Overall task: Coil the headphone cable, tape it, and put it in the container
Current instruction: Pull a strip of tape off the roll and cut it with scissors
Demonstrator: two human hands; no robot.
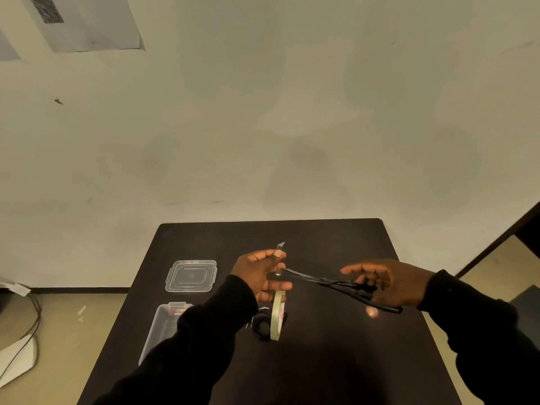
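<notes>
left hand (263, 273) pinches a tape strip (280, 260) off the roll (277, 315), right hand (388, 283) grips scissors (344, 286), coiled cable (261, 325) lies on table beside container (159, 325); slack strip may fold and stick to itself at the cut.

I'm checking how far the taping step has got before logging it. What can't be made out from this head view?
- Coiled cable: dark on the dark table, partly behind the tape roll; taped or not cannot be told.
- Container: the left sleeve covers its near end; contents unclear.
- Scissors: handles hidden in the right hand.
- Tape strip pinched by the left hand: clear, its outline is hard to trace.
</notes>
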